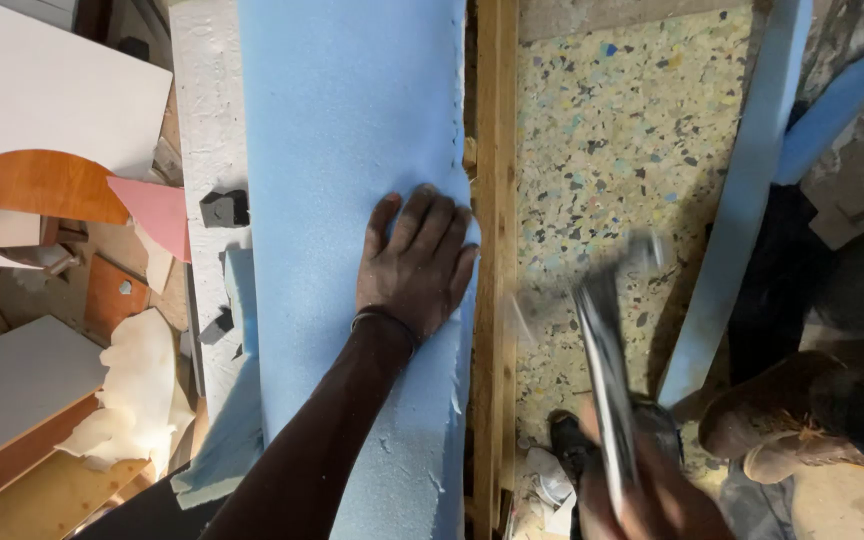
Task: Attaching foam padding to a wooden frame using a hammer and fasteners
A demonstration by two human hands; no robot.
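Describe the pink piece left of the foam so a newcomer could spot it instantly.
Start at the wide blue foam sheet under the flat left hand. Go left past the white textured strip to the pink piece beside the orange rounded panel. It is the only pink, pointed shape there.

1. The left hand (417,262) is bare, with no glove on it.
2. A thin dark band (384,321) goes around the left wrist, like a bracelet.
3. The left arm (317,440) is bare too. No sleeve shows on it anywhere in the picture.
4. The right hand (652,500) is at the bottom edge. It looks bare, but it is blurry and only part of it shows.
5. A brown boot (787,415) is on one foot. It looks worn and dusty.
6. Dark trousers (852,300) cover the leg above the boot.
7. No rings can be seen on the left fingers.
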